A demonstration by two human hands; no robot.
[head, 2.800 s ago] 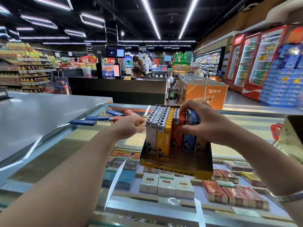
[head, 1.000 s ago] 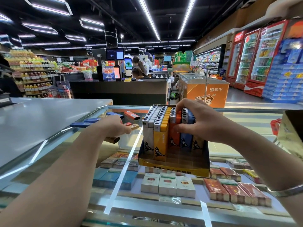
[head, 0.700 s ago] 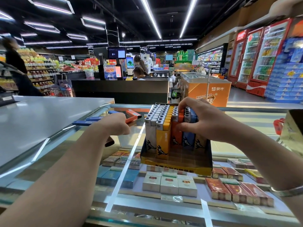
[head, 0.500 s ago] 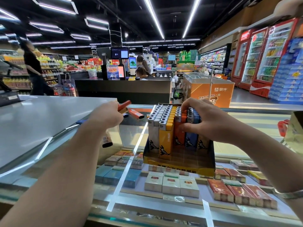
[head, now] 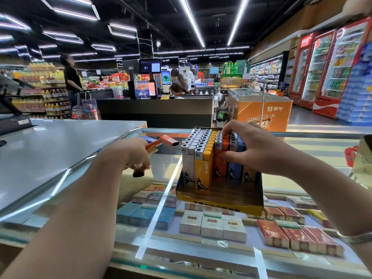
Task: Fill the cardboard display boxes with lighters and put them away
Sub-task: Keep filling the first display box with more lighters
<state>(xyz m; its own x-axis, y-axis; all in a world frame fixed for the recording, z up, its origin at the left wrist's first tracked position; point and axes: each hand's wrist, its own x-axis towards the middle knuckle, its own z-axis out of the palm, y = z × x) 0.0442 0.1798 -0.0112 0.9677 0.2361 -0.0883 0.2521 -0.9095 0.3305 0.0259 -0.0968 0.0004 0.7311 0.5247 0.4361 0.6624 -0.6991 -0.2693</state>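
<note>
Both hands are busy: the left hand [head: 135, 156] grips a small bunch of loose orange and tan plastic lighters [head: 151, 148], apparently to feed the box, while the right hand [head: 254, 150] clasps the upright packed lighters [head: 201, 156], probably steadying the rows. They stand in 1 open yellow cardboard display box [head: 219, 200] on the glass bench [head: 161, 170]; 5 colour columns face front, and 1 orange lighter [head: 169, 140] lies beyond.

Box [head: 219, 200] is sitting mid-counter, its front row standing empty, so room is showing at 6 o'clock of the packed lighters [head: 203, 158]. Right hand [head: 253, 150] is covering the rows at 3 o'clock. Loose lighters [head: 169, 140] are lying at 10 o'clock. Glass [head: 165, 170] between them is lying bare.
</note>
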